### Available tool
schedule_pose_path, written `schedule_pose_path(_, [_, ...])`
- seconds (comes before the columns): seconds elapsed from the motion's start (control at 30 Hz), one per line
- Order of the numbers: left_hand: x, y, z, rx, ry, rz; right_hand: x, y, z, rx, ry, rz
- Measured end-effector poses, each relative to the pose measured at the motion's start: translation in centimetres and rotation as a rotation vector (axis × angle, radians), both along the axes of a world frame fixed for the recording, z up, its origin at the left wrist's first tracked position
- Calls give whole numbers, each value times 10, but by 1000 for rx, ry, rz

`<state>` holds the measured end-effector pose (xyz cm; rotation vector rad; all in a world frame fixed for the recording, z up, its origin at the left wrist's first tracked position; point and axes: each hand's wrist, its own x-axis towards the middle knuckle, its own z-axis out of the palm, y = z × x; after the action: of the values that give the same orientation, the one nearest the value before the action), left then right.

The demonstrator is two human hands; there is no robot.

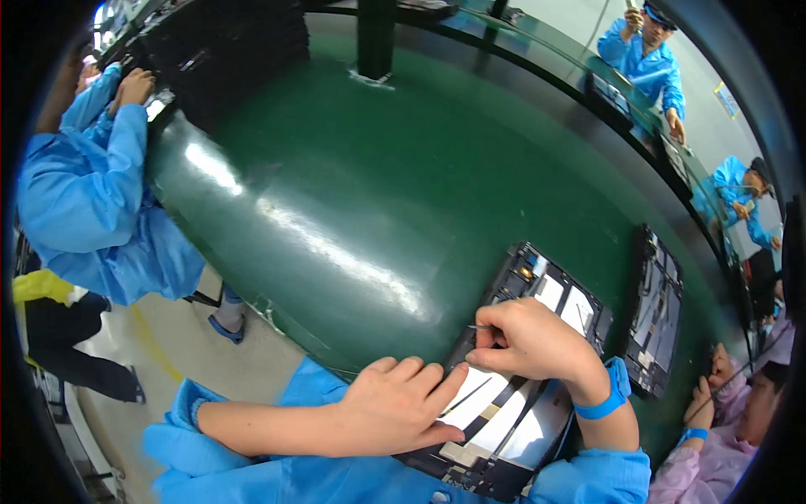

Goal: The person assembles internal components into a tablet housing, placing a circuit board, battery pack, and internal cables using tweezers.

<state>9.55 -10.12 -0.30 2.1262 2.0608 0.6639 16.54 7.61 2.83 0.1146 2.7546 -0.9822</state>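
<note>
An opened tablet (550, 293) with a black frame and shiny white panels lies on the green table in front of me. Strips of dark cable and a few tan patches run across its inside. My left hand (399, 406) rests on its left edge, fingers stretched and slightly spread, holding nothing. Over the middle of the same device, my right hand (529, 340) is closed in a pinch. A thin metallic tip (480, 328) pokes out to the left of those fingers; the rest of it is hidden. A blue band circles my right wrist.
A second opened tablet (655, 311) lies to the right. Black stacked material (227, 59) stands at the far left, and a dark post (375, 38) rises at the back. A raised rail (571, 109) carries more devices. Co-workers sit left, right and across.
</note>
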Motion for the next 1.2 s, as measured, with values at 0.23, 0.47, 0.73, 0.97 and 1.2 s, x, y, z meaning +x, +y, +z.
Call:
schedule_pose_path(0.23, [5, 3, 0, 32, 92, -24, 7, 3, 3, -34, -29, -24])
schedule_pose_path(0.47, [5, 5, 6, -36, 167, 12, 12, 14, -7, -109, 89, -3])
schedule_pose_path(0.73, [5, 6, 5, -89, 103, -11, 14, 12, -9, -105, 79, -49])
schedule_pose_path(0.97, [4, 3, 10, -67, 112, -4, 13, -1, -4, 24, 78, -94])
schedule_pose_path(1.2, [-3, 19, 5, -89, 168, -91, 12, 10, -24, 61, 116, -68])
